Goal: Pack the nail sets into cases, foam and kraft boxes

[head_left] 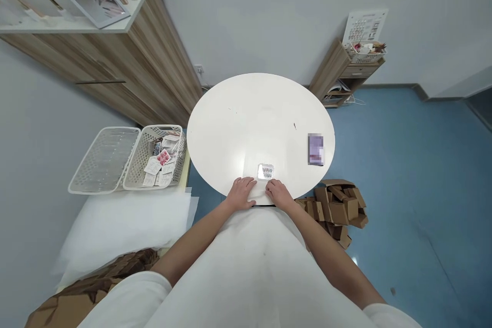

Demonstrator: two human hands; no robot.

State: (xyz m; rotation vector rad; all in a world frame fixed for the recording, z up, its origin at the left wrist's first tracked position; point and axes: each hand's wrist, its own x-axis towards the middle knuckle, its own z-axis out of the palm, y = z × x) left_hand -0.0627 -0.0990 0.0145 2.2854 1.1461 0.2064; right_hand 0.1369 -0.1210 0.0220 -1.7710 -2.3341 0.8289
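A small clear flat case (265,171) with several small coloured pieces in it lies near the front edge of the white oval table (238,97). My left hand (241,193) rests on the tabletop just left of and below the case, thumb and fingers apart. To the right, my right hand (279,195) has its fingers curled in close below the case; whether anything is pinched there is too small to make out. Between both hands, something pale and see-through, perhaps film, lies on the table, its edges hard to see.
A purple blurred item (315,149) lies at the table's right. At left stand white baskets (128,184) with cards and packets, beside white sheets (126,220). Brown cardboard boxes (340,210) sit on the floor at right. A wooden cabinet (154,61) and small shelf (330,69) flank the table.
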